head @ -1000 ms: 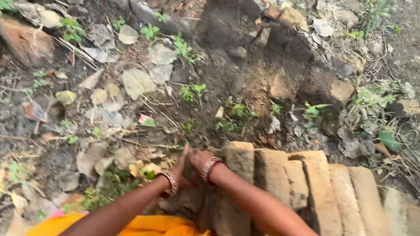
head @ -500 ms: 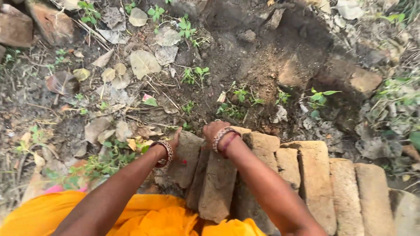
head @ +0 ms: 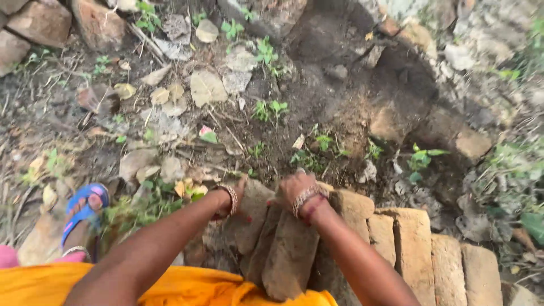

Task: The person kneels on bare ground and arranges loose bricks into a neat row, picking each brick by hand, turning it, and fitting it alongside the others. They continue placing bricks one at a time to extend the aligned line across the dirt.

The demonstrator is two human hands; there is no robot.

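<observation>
Two worn, dirt-coated bricks [head: 286,255] stand tilted on edge at the left end of a row of bricks [head: 419,243]. My left hand [head: 233,192], with bangles at the wrist, grips the left side of the nearer brick [head: 249,218]. On the far ends of the same two bricks rests my right hand [head: 296,190], fingers curled over their top. Both arms reach forward over my orange garment [head: 141,286].
Bare soil with dry leaves [head: 207,88], small green weeds [head: 271,110] and twigs lies beyond. Broken bricks and stones [head: 42,22] sit at the top left, a dug hollow [head: 391,79] at top right. My foot in a blue sandal [head: 85,209] is at left.
The bricks have tipped further toward me and the view has shifted right and down, bringing the sandalled foot into sight. Both hands stay on the bricks.
</observation>
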